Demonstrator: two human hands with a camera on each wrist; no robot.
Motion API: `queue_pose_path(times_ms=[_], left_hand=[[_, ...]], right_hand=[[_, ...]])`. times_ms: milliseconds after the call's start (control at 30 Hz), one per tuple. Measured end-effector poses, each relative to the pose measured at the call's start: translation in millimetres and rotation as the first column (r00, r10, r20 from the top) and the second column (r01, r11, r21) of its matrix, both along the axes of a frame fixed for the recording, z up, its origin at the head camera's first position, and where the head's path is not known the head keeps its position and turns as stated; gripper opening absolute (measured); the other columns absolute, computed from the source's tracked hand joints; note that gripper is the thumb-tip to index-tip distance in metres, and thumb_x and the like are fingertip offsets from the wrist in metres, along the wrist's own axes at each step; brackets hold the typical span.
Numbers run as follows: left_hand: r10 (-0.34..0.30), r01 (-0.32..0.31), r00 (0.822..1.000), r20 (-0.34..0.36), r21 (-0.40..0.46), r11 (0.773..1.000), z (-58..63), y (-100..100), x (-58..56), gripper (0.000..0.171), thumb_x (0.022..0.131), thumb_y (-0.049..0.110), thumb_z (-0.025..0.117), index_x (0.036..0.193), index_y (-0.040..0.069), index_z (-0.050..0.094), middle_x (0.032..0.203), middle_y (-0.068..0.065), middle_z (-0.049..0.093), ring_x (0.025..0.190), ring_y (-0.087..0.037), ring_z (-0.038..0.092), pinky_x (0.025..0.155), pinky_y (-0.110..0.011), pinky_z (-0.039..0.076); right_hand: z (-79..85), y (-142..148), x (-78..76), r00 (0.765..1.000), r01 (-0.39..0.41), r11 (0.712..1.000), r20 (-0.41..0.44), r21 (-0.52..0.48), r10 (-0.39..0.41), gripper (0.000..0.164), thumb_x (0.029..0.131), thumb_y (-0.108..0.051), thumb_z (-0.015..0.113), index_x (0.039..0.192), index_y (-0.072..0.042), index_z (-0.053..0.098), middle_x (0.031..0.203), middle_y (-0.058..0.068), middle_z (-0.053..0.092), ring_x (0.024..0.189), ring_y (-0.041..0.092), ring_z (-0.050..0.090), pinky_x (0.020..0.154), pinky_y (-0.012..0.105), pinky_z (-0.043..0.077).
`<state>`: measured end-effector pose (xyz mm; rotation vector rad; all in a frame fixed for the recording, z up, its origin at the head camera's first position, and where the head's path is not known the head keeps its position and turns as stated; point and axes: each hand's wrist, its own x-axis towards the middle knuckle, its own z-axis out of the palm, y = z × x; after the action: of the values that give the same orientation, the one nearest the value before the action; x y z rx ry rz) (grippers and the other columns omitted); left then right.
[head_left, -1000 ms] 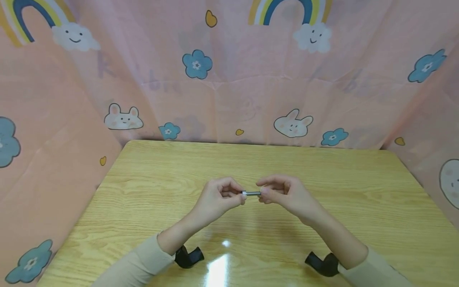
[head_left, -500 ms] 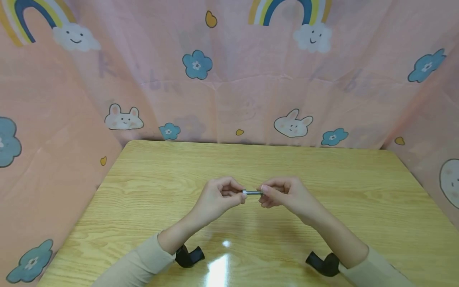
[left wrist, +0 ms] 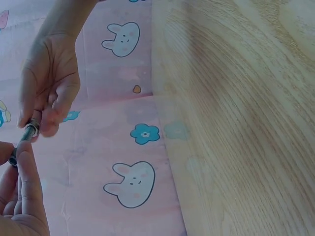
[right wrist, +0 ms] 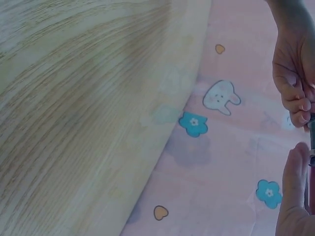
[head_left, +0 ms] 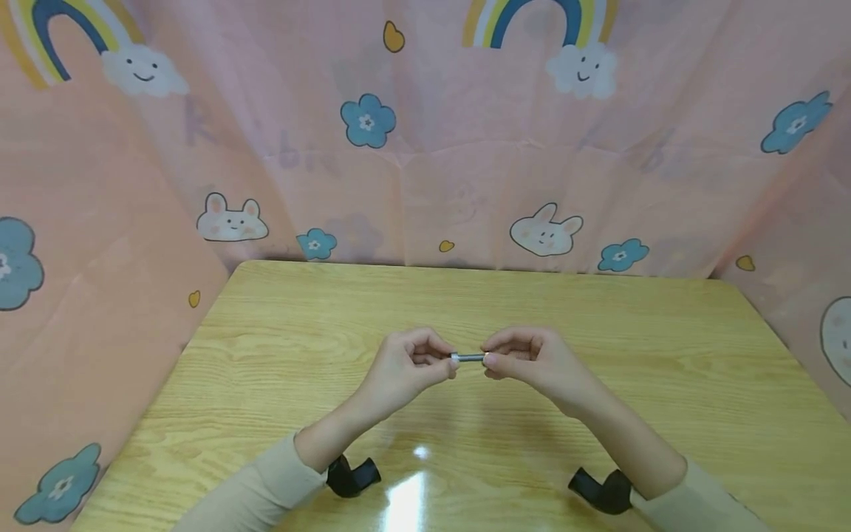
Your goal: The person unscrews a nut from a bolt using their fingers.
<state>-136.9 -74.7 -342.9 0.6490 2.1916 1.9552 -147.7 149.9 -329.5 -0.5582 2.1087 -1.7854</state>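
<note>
A metal bolt (head_left: 470, 357) is held level above the table, between both hands. My left hand (head_left: 412, 362) pinches its head end between thumb and fingers. In the left wrist view the bolt head (left wrist: 13, 157) sits between the left fingertips, and the threaded shank (left wrist: 27, 134) runs up to a nut (left wrist: 33, 126) near the far end. My right hand (head_left: 532, 362) has its thumb and index finger at that nut, on either side of it. In the right wrist view the nut (right wrist: 312, 157) lies at the frame's edge beside the right thumb (right wrist: 295, 160), partly cut off.
The wood-grain table (head_left: 319, 310) spreads beneath both hands. A pink printed cloth (head_left: 439, 177) hangs behind and along the sides. Black curved wrist mounts (head_left: 352, 476) stick out under both forearms, close over the table's near part.
The right thumb and fingers have shifted round the nut end, the thumb rising and then dropping again, index finger closing in. My left hand and the bolt stay nearly still.
</note>
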Motion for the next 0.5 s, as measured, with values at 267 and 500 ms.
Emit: queue_pose_path(times_ms=[267,500], left_hand=[[0.006,-0.006,1.000,0.012,-0.003,1.000,0.5,1.1,0.7,0.009,0.086,0.004,0.063,0.093,-0.002,0.064,0.084,-0.015,0.067,0.075,-0.024,0.066,0.070,-0.029,0.055],[-0.003,0.003,1.000,-0.008,0.006,1.000,1.4,0.5,0.4,0.008,0.086,0.004,0.063,0.092,-0.002,0.063,0.083,-0.011,0.067,0.075,-0.024,0.066,0.070,-0.030,0.055]], right_hand=[[-0.4,0.9,-0.5,1.000,-0.009,1.000,0.017,-0.004,0.009,0.035,0.088,-0.010,0.064,0.115,0.010,0.054,0.100,0.018,0.064,0.087,0.023,0.066,0.077,0.035,0.054],[0.4,1.6,-0.5,1.000,-0.007,1.000,0.009,0.013,0.007,0.030,0.087,-0.008,0.065,0.107,0.013,0.058,0.093,0.015,0.066,0.083,0.017,0.066,0.077,0.032,0.054]])
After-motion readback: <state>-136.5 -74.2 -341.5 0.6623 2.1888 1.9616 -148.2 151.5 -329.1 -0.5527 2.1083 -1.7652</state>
